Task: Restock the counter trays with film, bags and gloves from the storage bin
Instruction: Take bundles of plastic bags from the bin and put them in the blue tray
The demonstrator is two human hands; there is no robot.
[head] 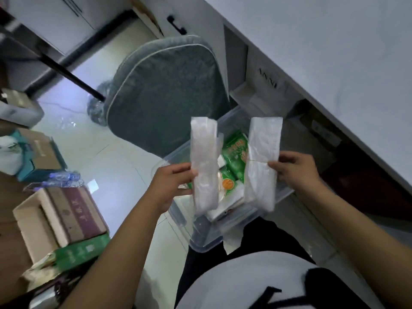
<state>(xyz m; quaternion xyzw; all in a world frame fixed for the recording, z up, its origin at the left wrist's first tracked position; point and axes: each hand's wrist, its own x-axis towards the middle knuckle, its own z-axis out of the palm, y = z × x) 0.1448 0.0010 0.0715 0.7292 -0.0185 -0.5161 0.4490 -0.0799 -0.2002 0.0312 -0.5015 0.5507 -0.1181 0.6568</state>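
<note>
Big picture first: the white counter (323,41) runs across the far right, high above everything, and no tray shows on the stretch in view, so you can't tell yet where these go. Left of it, the grey cushioned chair (165,90) stands just behind the bin. The clear storage bin (200,244) sits low on the floor right in front of you, between chair and counter, with green packets (236,152) and flat white items lying inside. Cardboard boxes (66,217) are stacked on the near left, well apart from the bin.

Now the stock: you've got two packs up over the bin, both upright and side by side with a gap between them. That looks like a comparison or a check of what each one is before it goes up to the counter. The left pack (204,161) is narrow, translucent and white. The right pack (263,159) is wider and folded. Bags or gloves? Too blurred to tell.

Your left hand (171,184) grips its pack at mid-height, with the thumb across the front and the fingers curled behind. Your right hand (294,170) pinches the right edge of its pack near the middle, fingers bent round it. Both forearms reach forward and slightly inward, wrists level, neither hand resting on the bin.
</note>
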